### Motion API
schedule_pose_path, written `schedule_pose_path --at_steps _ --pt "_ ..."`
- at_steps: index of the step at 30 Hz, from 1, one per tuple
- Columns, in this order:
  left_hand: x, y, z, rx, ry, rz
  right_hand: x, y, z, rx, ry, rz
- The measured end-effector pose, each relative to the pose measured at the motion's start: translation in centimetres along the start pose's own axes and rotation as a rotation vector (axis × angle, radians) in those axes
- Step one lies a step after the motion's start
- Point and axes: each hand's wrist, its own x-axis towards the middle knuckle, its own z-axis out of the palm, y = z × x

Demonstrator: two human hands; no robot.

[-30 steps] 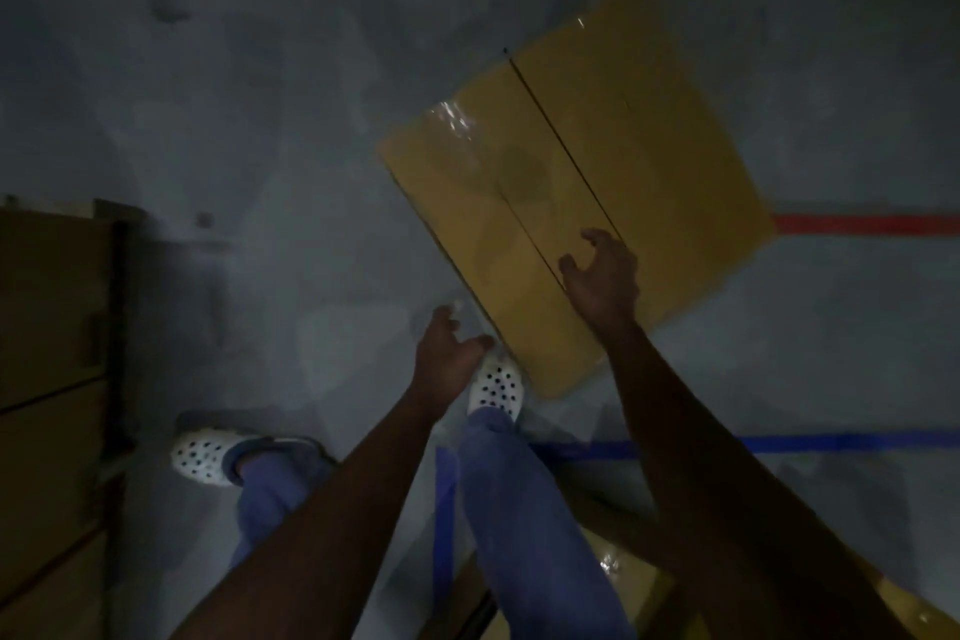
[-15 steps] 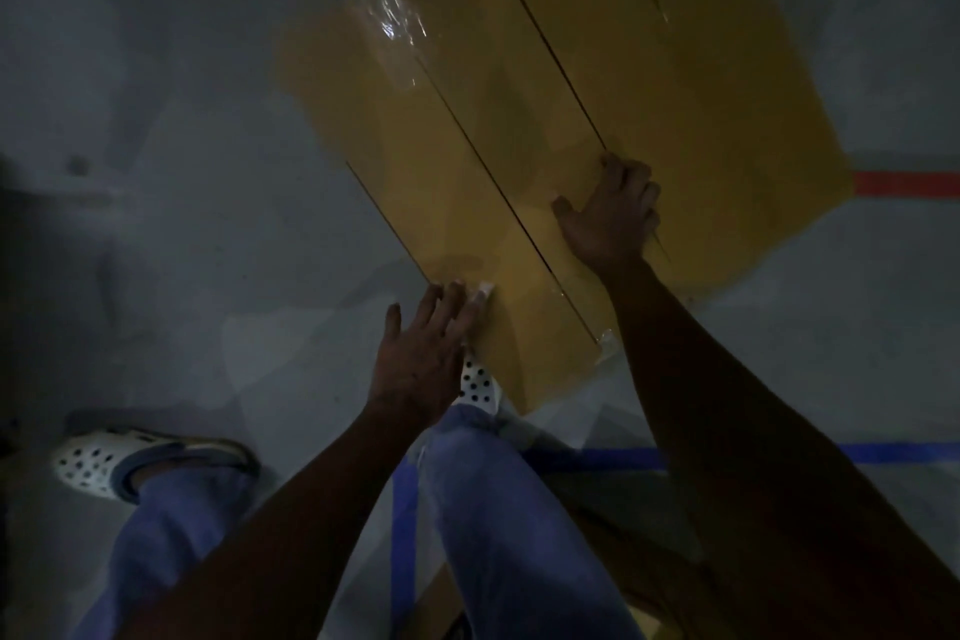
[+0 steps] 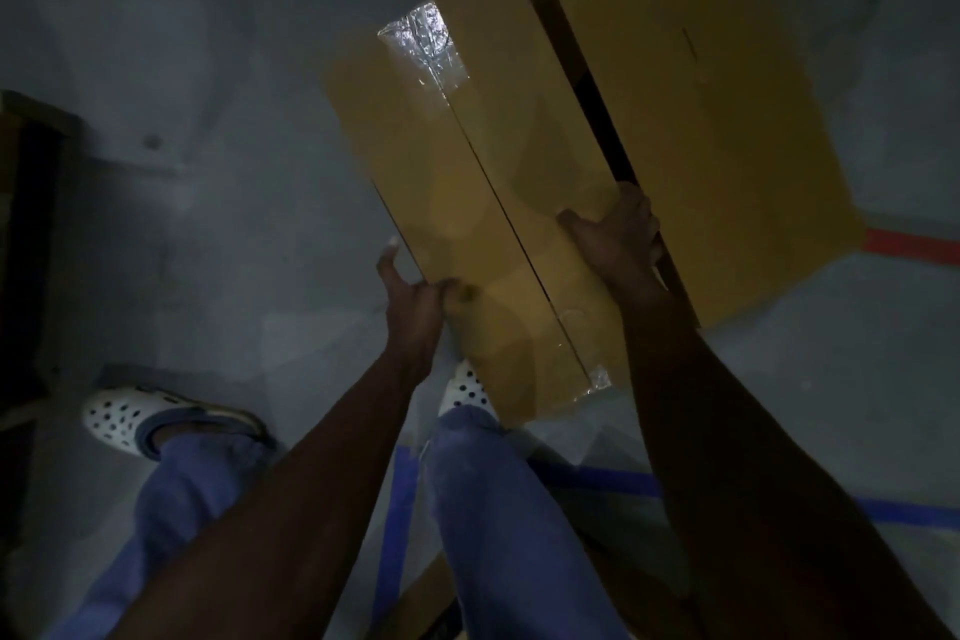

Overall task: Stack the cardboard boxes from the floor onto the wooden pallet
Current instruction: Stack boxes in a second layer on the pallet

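Two brown cardboard boxes lie side by side on the grey floor, a dark gap between them. The nearer, left cardboard box (image 3: 467,172) has a taped centre seam and sits tilted, its near corner over my right shoe. My left hand (image 3: 415,296) grips its left edge near that corner, fingers curled under. My right hand (image 3: 618,234) grips its right edge, fingers hooked down into the gap. The second box (image 3: 717,120) lies to the right, touching neither hand. A dark wooden structure (image 3: 23,250) at the left edge looks like the pallet.
My legs in blue trousers and white perforated clogs (image 3: 156,418) stand below the box. Blue tape (image 3: 597,478) and red tape (image 3: 909,244) mark the floor. Another piece of cardboard (image 3: 415,603) shows at the bottom edge. Bare grey floor lies between me and the wooden structure.
Both hands went from reaching and resting flat on the box tops to gripping the left box's two edges. That box has come away from the right one, opening a gap.
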Motion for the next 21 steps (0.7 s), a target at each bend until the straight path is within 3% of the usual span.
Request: schedule_pose_path --at_steps 6,10,16,21 --pt "-2.5 4.1 -2.9 -0.096 0.123 0.063 -5.1 -6.3 -2.7 -0.022 0.121 -0.062" --pt "-8.4 10.9 -7.4 -0.073 0.27 0.189 -11.0 -12.6 -5.4 0.042 0.06 -0.056" --pt "-18.5 21.1 -19.5 -0.111 0.544 0.451 -24.2 -24.5 -10.8 0.13 -0.027 -0.188" --pt "-30.3 28.1 -33.3 -0.355 0.735 0.678 -41.2 -37.7 -15.1 0.06 0.094 -0.43"
